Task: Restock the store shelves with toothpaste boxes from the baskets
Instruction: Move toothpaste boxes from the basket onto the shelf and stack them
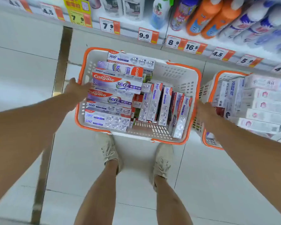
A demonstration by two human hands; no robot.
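A white basket with an orange rim (177, 73) stands on the floor in front of my feet. It holds several Colgate 360 toothpaste boxes (118, 83), some stacked flat on the left and others standing on edge on the right. My left hand (77, 90) reaches over the basket's left rim, fingers stretched toward the top boxes and thumb raised. My right hand (204, 110) sits at the basket's right rim, blurred, with its fingers hidden. A second basket (214, 88) at the right is packed with white toothpaste boxes (266, 106).
A store shelf edge with orange price tags (148, 35) runs across the top. Above it stand spray bottles (206, 15) and white boxes. A metal floor strip (62, 62) runs down the left. My two shoes (109, 150) stand on white tiles just behind the basket.
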